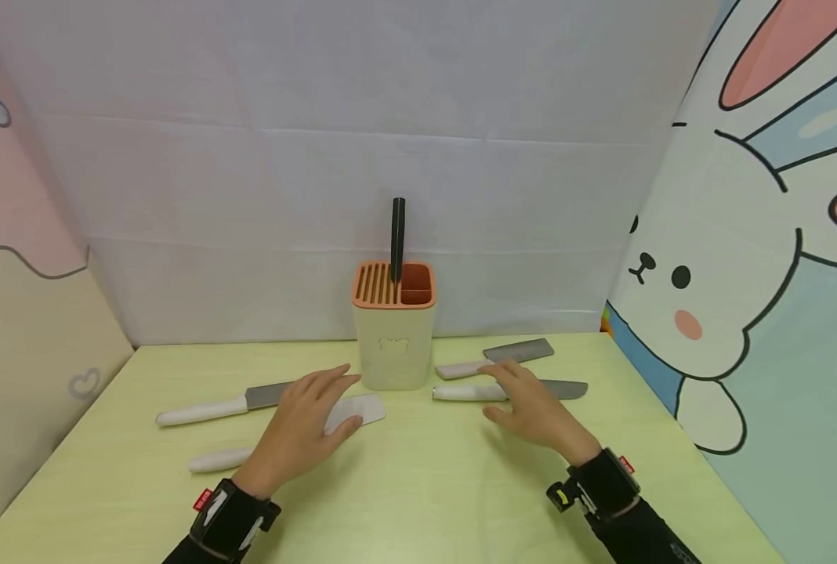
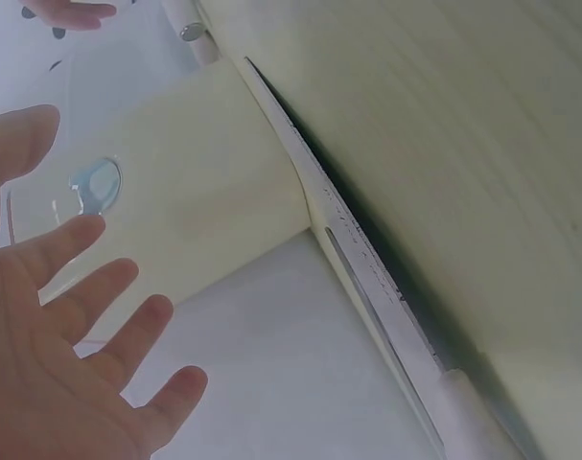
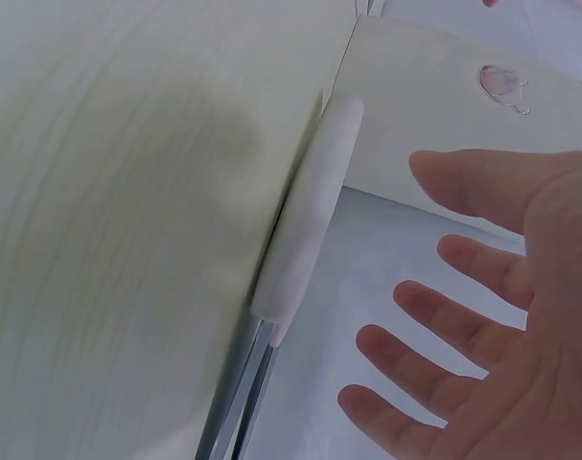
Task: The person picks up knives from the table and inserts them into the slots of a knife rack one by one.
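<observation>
My left hand [image 1: 300,432] hovers over two knives on the left side, fingers spread and holding nothing. Partly hidden beneath it are a white-handled knife with a grey blade [image 1: 266,395] and another with a pale, broad blade [image 2: 343,225]. On the right, my right hand [image 1: 537,409] is held above a white-handled knife [image 1: 469,392], with its fingers apart and nothing in them. Just behind that knife lies a grey-bladed cleaver [image 1: 520,350]. Between the hands stands a cream knife holder [image 1: 394,352] with an orange slotted top; a black handle [image 1: 398,235] sticks up from it.
A pale yellow table [image 1: 432,486] bears everything. White cloth [image 1: 249,180] hangs behind it. Printed panels stand at both sides, the right one with a cartoon rabbit [image 1: 715,274]. Two open compartments [image 1: 416,283] are on the right part of the holder's top.
</observation>
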Tool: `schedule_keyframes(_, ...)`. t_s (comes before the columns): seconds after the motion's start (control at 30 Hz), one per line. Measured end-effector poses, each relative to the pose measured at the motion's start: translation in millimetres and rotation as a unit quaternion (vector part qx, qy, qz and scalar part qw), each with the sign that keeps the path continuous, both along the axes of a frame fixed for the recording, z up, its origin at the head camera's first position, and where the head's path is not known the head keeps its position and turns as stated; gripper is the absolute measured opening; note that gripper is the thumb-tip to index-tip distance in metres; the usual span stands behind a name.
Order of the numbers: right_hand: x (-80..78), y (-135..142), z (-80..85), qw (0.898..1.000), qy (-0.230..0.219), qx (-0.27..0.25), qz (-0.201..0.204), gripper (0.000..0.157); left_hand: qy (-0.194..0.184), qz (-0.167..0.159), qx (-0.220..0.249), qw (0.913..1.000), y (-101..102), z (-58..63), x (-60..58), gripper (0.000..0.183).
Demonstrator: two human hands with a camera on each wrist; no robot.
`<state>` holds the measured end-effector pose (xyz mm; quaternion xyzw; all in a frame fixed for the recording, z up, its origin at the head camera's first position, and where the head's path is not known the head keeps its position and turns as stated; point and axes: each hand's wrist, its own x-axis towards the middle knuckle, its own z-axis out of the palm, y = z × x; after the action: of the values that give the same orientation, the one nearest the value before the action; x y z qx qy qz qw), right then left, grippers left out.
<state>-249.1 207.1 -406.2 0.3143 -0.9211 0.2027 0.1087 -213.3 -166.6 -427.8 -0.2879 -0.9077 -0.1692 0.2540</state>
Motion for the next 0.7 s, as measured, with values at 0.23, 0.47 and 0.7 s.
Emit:
schedule_keyframes(0.23, -4.3, 2, -1.7, 1.0, -0.002, 0.008, -0.001, 0.059, 0.005, -0.007, 0.004, 1.0, 1, 0.4, -0.2, 0.057)
schedule_keyframes(0.47, -15.6, 0, -6.9, 1.0, -0.009, 0.024, 0.01, 0.055, 0.0, -0.006, 0.004, 1.0, 2, 3.4, -0.1, 0.057)
schedule_keyframes(0.7, -22.8, -7, -9.9, 0.999, -0.03, 0.036, 0.027, 0.053, -0.004, -0.004, 0.006, 1.0, 2, 2.4, 1.5, 0.057)
